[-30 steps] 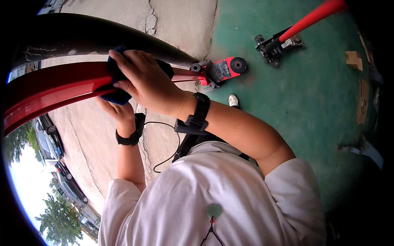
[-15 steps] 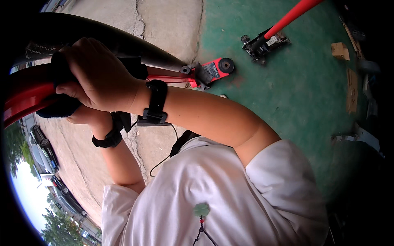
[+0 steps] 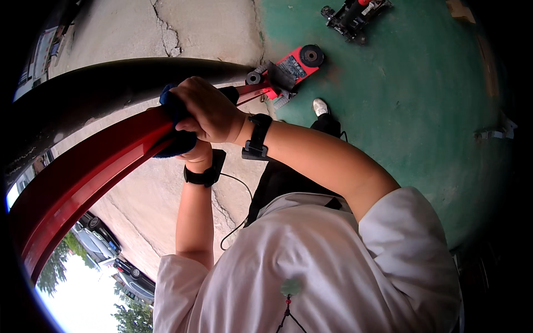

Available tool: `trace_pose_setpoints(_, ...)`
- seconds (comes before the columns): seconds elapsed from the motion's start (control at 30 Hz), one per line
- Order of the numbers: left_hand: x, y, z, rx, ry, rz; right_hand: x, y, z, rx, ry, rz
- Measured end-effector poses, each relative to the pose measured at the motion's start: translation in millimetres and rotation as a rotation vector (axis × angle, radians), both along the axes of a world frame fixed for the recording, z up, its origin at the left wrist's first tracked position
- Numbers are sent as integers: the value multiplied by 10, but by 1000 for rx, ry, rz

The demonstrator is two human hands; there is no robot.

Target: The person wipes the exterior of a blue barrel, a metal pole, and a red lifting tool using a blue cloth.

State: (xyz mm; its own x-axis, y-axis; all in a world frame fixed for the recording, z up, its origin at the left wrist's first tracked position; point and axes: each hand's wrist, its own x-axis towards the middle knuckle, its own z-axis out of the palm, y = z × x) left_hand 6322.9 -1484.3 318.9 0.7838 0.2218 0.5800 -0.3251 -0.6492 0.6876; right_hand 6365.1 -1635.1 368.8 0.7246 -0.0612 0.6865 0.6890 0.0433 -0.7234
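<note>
A long red metal beam (image 3: pixel 91 164) runs from the left edge toward a red base part on the floor. Wrapped around it is a dark blue cloth (image 3: pixel 182 145). My right hand (image 3: pixel 208 108) crosses over to the left and grips this cloth against the beam, fingers closed. Just below, on the beam's near side, my left hand (image 3: pixel 195 152) is pressed to the same cloth; its fingers are mostly hidden behind cloth and beam. Black straps with small boxes circle both wrists. Alongside the beam stands a thick dark post (image 3: pixel 139 77).
The red base part (image 3: pixel 293 66) with a round black pad lies where concrete meets green floor. A black floor jack (image 3: pixel 355 19) is farther off. My white shoe (image 3: pixel 320 107) is near the base. Parked cars (image 3: pixel 133 277) line the lower left.
Both hands have slid with the cloth along the red beam toward its base. The view has shifted, so more of the beam and my shoe now show.
</note>
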Motion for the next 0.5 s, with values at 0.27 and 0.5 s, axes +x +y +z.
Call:
trace_pose_setpoints(0.27,73,214,-591,297,357,-407,-265,-307,-669,-473,201,-212)
trace_pose_setpoints(0.5,-207,177,-228,515,396,-340,-891,-690,-868,-342,621,-264)
